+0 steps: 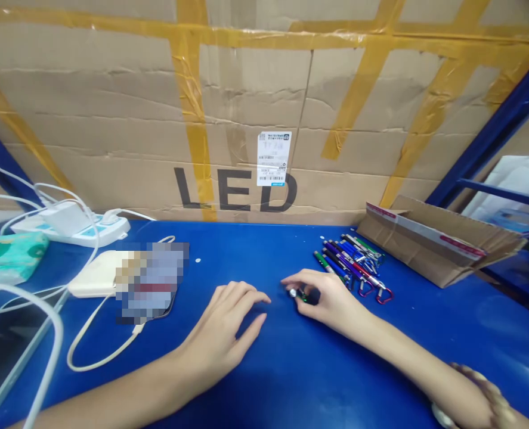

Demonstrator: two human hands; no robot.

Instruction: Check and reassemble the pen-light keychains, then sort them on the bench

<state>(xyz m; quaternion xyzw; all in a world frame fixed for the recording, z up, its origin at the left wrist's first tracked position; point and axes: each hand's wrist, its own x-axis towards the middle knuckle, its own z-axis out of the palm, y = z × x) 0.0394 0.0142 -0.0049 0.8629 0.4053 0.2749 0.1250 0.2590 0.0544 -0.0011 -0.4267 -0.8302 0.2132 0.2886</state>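
My right hand (324,298) rests on the blue table (291,369) with its fingers curled round a small dark pen-shaped light (303,294) whose silver tip points left. Just right of it lies a pile of several coloured pen lights with carabiner clips (353,265). My left hand (228,325) lies palm down on the table a little to the left, fingers loosely spread, holding nothing, its fingertips a short way from the silver tip.
A large taped cardboard box marked LED (246,119) stands along the back. A small open cardboard box (438,241) lies at the right. At the left are a phone (150,280), a white power bank (96,274), a power strip (74,229), cables and a teal packet (9,256).
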